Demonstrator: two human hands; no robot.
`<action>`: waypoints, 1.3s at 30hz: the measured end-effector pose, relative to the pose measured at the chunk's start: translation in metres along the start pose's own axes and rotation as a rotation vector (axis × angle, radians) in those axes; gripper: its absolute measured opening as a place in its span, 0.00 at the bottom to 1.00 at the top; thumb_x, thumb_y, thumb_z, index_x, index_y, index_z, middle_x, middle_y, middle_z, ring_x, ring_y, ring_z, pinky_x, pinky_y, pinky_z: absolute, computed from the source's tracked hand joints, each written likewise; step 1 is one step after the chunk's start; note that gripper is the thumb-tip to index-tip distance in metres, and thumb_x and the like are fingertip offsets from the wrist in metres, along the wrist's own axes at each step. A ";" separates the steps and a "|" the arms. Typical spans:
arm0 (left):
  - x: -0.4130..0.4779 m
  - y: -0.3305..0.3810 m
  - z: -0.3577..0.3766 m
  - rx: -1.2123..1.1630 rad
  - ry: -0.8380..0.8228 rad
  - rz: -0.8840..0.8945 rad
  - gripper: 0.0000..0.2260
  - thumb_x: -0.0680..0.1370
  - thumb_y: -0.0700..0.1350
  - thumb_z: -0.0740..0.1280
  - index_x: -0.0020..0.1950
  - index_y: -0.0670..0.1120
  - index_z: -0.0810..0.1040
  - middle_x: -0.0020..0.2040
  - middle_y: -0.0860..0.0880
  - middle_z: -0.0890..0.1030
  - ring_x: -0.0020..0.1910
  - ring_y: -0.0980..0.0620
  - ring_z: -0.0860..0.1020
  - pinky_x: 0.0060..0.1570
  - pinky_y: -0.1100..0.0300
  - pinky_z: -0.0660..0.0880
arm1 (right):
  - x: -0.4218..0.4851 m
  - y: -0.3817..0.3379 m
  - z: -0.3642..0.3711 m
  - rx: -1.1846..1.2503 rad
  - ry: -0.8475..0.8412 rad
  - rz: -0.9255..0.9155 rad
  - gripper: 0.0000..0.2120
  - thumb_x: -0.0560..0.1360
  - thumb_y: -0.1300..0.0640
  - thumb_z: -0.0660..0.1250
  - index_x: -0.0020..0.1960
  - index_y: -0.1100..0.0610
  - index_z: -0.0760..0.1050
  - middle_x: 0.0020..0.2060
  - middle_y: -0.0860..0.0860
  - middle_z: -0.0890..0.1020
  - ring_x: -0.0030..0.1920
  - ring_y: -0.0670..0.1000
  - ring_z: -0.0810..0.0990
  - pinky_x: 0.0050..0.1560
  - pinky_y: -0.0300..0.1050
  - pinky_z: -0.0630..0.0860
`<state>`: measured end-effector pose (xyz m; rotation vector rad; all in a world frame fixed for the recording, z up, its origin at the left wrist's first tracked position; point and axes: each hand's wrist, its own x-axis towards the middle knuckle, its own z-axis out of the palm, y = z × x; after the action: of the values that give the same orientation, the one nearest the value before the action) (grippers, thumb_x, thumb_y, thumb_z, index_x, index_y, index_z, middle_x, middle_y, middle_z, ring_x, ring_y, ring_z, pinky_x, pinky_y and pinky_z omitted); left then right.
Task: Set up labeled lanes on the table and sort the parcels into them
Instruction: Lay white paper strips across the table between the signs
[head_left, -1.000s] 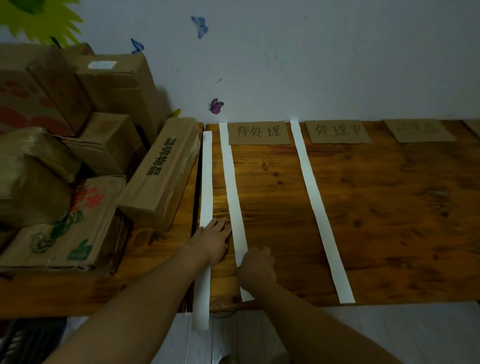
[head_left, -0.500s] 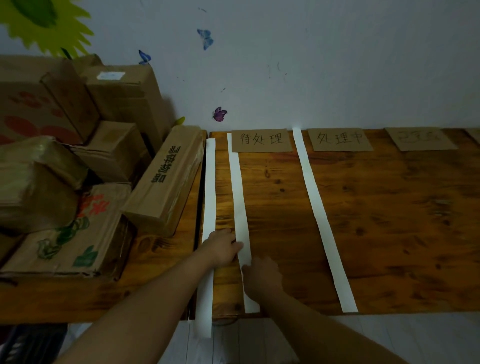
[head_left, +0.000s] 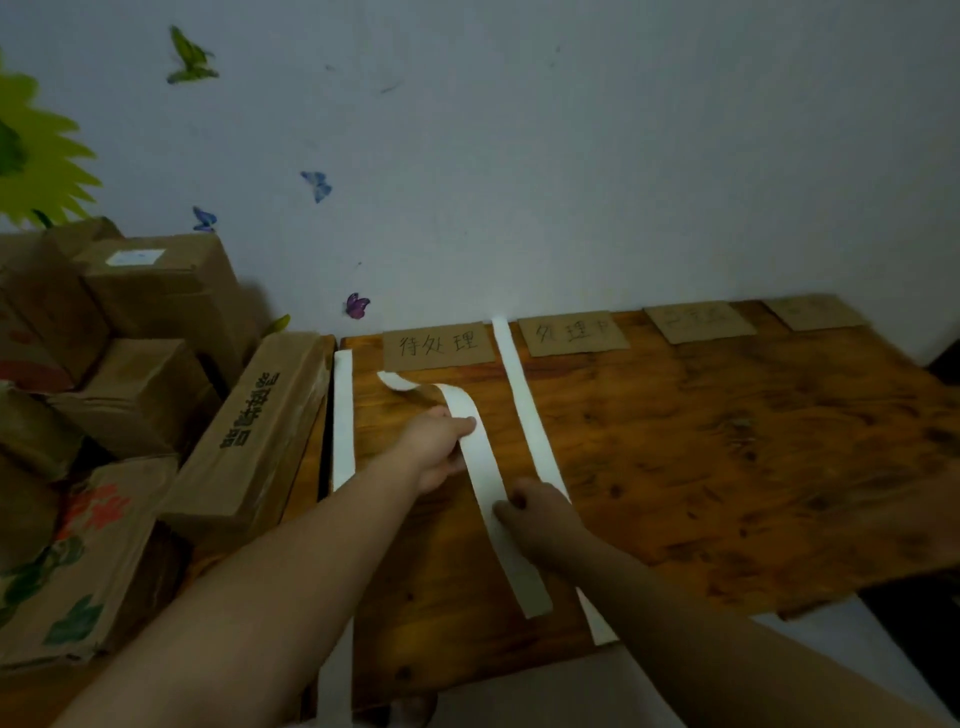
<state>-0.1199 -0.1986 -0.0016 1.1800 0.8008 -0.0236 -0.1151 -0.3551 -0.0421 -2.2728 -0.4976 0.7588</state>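
Observation:
Both my hands hold a white paper strip (head_left: 483, 467) lifted off the wooden table (head_left: 727, 467). My left hand (head_left: 441, 447) grips it near its upper part, where the far end curls over. My right hand (head_left: 540, 517) pinches it lower down. Another white strip (head_left: 343, 415) lies along the table's left edge, and a third (head_left: 524, 415) lies to the right of the lifted one. Cardboard labels with handwriting (head_left: 439, 345) (head_left: 571, 332) sit along the wall, with two more (head_left: 698, 319) (head_left: 815, 310) farther right. Cardboard parcels (head_left: 249, 436) are piled at the left.
The parcel pile (head_left: 130, 364) fills a lower surface left of the table, stacked against the wall. Butterfly stickers (head_left: 357, 305) and a green leaf shape (head_left: 36, 156) decorate the wall. Pale floor (head_left: 519, 691) shows below the table's near edge.
The middle-left strip, flat on the table before, is now lifted and curling, held in both hands and shifted to the right. The view has tilted up and turned.

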 end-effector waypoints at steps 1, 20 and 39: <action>-0.002 0.005 0.016 0.004 -0.016 0.014 0.07 0.78 0.38 0.63 0.56 0.45 0.73 0.50 0.44 0.80 0.49 0.46 0.79 0.45 0.51 0.78 | -0.001 0.003 -0.013 0.002 0.047 -0.017 0.09 0.80 0.53 0.62 0.41 0.50 0.69 0.37 0.47 0.73 0.37 0.43 0.72 0.35 0.34 0.68; 0.041 0.046 0.331 0.034 -0.154 0.207 0.15 0.79 0.36 0.62 0.65 0.40 0.68 0.49 0.44 0.80 0.46 0.49 0.81 0.38 0.55 0.78 | -0.007 0.185 -0.265 -0.054 0.168 0.041 0.12 0.79 0.54 0.62 0.38 0.48 0.66 0.35 0.46 0.69 0.34 0.42 0.67 0.37 0.33 0.66; 0.230 0.013 0.385 0.382 -0.105 0.059 0.19 0.76 0.36 0.66 0.66 0.40 0.70 0.62 0.40 0.76 0.58 0.42 0.76 0.60 0.45 0.73 | 0.083 0.263 -0.292 0.003 -0.045 0.363 0.21 0.80 0.56 0.60 0.72 0.48 0.64 0.67 0.48 0.72 0.65 0.50 0.72 0.65 0.48 0.71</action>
<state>0.2627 -0.4235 -0.0660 1.5493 0.6851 -0.1963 0.1704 -0.6347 -0.0842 -2.3774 -0.1010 0.9867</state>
